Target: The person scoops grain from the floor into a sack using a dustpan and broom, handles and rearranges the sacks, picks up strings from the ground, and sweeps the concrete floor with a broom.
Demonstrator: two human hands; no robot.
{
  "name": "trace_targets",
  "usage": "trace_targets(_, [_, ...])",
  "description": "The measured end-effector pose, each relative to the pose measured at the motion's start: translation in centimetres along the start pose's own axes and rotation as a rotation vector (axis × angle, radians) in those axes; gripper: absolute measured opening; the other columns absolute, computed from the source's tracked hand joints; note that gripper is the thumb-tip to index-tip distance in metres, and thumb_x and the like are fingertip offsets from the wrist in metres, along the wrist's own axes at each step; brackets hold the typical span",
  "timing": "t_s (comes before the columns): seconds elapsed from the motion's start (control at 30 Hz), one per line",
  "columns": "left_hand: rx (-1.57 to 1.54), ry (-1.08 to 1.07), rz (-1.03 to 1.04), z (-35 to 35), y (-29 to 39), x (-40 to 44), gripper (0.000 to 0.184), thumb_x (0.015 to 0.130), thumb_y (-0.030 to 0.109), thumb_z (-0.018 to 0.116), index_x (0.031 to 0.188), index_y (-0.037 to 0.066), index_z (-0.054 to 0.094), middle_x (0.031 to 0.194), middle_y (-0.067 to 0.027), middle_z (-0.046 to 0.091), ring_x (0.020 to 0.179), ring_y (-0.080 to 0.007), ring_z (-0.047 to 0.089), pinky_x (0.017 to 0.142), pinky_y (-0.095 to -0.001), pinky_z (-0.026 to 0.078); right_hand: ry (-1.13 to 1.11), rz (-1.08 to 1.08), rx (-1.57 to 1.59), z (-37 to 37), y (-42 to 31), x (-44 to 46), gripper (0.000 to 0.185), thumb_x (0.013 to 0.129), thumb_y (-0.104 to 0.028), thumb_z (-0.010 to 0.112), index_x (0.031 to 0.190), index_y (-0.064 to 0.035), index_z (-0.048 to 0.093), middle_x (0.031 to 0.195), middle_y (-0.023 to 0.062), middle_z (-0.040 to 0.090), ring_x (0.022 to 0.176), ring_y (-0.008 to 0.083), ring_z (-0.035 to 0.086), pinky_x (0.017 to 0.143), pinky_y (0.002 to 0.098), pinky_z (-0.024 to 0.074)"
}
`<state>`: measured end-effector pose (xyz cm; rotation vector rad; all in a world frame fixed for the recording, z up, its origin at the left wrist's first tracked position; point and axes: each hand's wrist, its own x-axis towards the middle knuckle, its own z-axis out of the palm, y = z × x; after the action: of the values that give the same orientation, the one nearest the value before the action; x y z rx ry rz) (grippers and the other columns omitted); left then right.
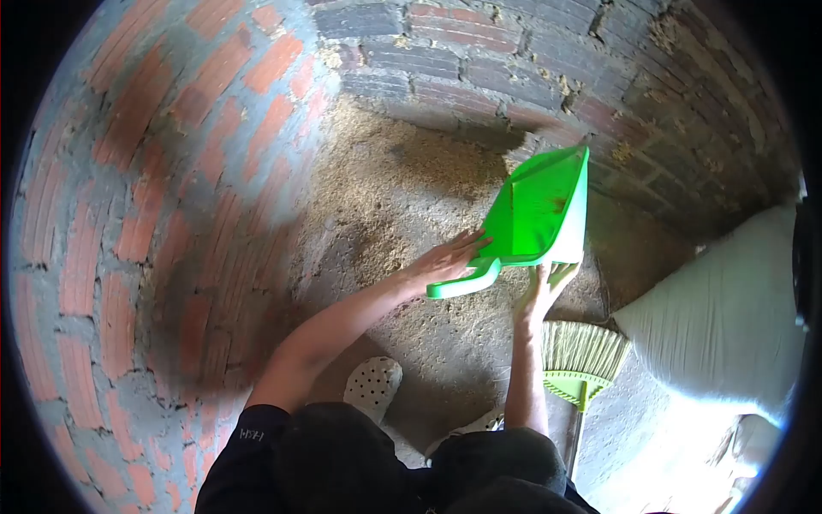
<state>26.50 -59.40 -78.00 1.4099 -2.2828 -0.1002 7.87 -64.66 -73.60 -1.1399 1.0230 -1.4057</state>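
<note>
A bright green dustpan (535,214) is held up in front of me, tilted, its handle (462,284) pointing back toward my left. Brown dirt marks its inner wall. My left hand (449,257) presses against its left side near the handle, fingers partly hidden behind the plastic. From below, my right hand (541,289) supports the right rear edge, with the fingertips out of sight under the pan. Beneath it, a heap of tan, crumbly grain-like material (385,171) covers the corner of the floor.
A broom (584,353) with straw bristles and a green head rests by my right forearm. To the right stands a large white sack (719,317). Brick walls (171,188) rise at the left and the back. My white perforated clog (374,387) is on the floor.
</note>
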Motion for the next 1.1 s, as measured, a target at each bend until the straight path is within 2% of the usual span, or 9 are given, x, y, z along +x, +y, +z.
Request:
trace_targets(0.2, [0.019, -0.079, 0.000, 0.6, -1.9, -1.4, 0.049, 0.088, 0.021, 0.055, 0.133, 0.008, 0.039, 0.144, -0.0164, 0.027, 0.137, -0.0277, 0.021, 0.115, -0.0434, 0.016, 0.060, -0.029, 0.250, 1.4, -3.4, -1.7, 0.096, 0.079, -0.035, 0.066, 0.146, -0.0182, 0.000, 0.151, 0.0173, -0.006, 0.139, 0.0376, 0.000, 0.108, 0.0608, 0.0062])
trace_targets(0.33, [0.143, -0.022, 0.026, 2.1, -3.3, -2.1, 0.050, 0.083, 0.020, 0.058, 0.130, 0.006, 0.043, 0.142, -0.0157, 0.032, 0.135, -0.0278, 0.026, 0.113, -0.0440, 0.022, -0.020, -0.103, -0.530, 2.9, -3.6, -1.5, 0.096, 0.073, -0.037, 0.074, 0.145, -0.0150, 0.016, 0.145, 0.0210, 0.007, 0.135, 0.0384, 0.014, 0.104, 0.0562, 0.0270])
trace_targets(0.5, [0.488, 0.177, 0.009, 2.3, -5.3, -4.1, 0.057, 0.078, 0.017, 0.059, 0.131, 0.007, 0.042, 0.141, -0.0144, 0.035, 0.131, -0.0278, 0.035, 0.111, -0.0433, 0.027, -0.145, -0.006, -0.707, 7.5, -4.0, -1.5, 0.100, 0.064, -0.027, 0.077, 0.145, -0.0221, 0.019, 0.135, 0.0297, 0.013, 0.121, 0.0505, 0.030, 0.092, 0.0598, 0.0413])
trace_targets(0.63, [0.370, 0.101, -0.086, -0.9, -6.5, -7.9, 0.056, 0.080, 0.014, 0.057, 0.133, 0.007, 0.040, 0.141, -0.0148, 0.035, 0.128, -0.0292, 0.040, 0.110, -0.0438, 0.027, -0.229, -0.313, -0.883, 11.3, -2.4, -3.2, 0.110, 0.057, -0.027, 0.080, 0.146, -0.0230, 0.015, 0.130, 0.0319, 0.016, 0.115, 0.0506, 0.033, 0.087, 0.0589, 0.0447])
trace_targets(0.7, [0.281, -0.018, -0.430, -1.7, -8.0, -10.1, 0.053, 0.083, 0.013, 0.055, 0.133, 0.007, 0.040, 0.142, -0.0159, 0.033, 0.129, -0.0323, 0.037, 0.111, -0.0451, 0.024, -0.279, -0.298, -0.837, 12.4, -2.1, -3.8, 0.110, 0.057, -0.027, 0.080, 0.146, -0.0224, 0.014, 0.130, 0.0315, 0.017, 0.116, 0.0503, 0.032, 0.088, 0.0587, 0.0436])
trace_targets(0.77, [0.149, 0.435, -0.694, -0.4, -9.9, -13.5, 0.050, 0.085, 0.009, 0.053, 0.132, 0.006, 0.039, 0.143, -0.0165, 0.030, 0.132, -0.0336, 0.030, 0.111, -0.0464, 0.022, -0.311, -0.301, -0.833, 13.1, -2.2, -4.3, 0.110, 0.057, -0.026, 0.080, 0.146, -0.0218, 0.015, 0.129, 0.0300, 0.018, 0.116, 0.0487, 0.032, 0.089, 0.0580, 0.0427])
trace_targets(0.87, [0.105, 0.483, -0.969, -5.0, -8.5, -13.6, 0.050, 0.087, 0.005, 0.050, 0.135, 0.003, 0.035, 0.145, -0.0180, 0.025, 0.136, -0.0347, 0.021, 0.111, -0.0465, 0.022, -0.373, -0.286, -0.749, 14.2, -1.4, -5.0, 0.110, 0.056, -0.025, 0.079, 0.146, -0.0206, 0.016, 0.126, 0.0275, 0.021, 0.114, 0.0458, 0.033, 0.089, 0.0566, 0.0420])
trace_targets(0.97, [0.319, 0.362, -0.965, -5.2, -10.3, -14.4, 0.066, 0.075, -0.007, 0.050, 0.138, 0.000, 0.030, 0.144, -0.0248, 0.021, 0.136, -0.0402, 0.017, 0.112, -0.0498, 0.019, -0.402, -0.408, -0.788, 15.7, -0.5, -5.9, 0.113, 0.052, -0.025, 0.078, 0.146, -0.0203, 0.016, 0.125, 0.0258, 0.022, 0.111, 0.0443, 0.034, 0.086, 0.0555, 0.0436])
trace_targets(1.1, [0.401, 0.240, -0.937, -5.1, -13.1, -14.5, 0.068, 0.077, -0.011, 0.043, 0.141, -0.002, 0.021, 0.145, -0.0280, 0.015, 0.135, -0.0424, 0.016, 0.112, -0.0498, 0.019, -0.456, -0.375, -0.727, 16.9, -0.1, -6.7, 0.112, 0.053, -0.027, 0.079, 0.146, -0.0210, 0.016, 0.128, 0.0277, 0.019, 0.116, 0.0460, 0.031, 0.088, 0.0561, 0.0428])
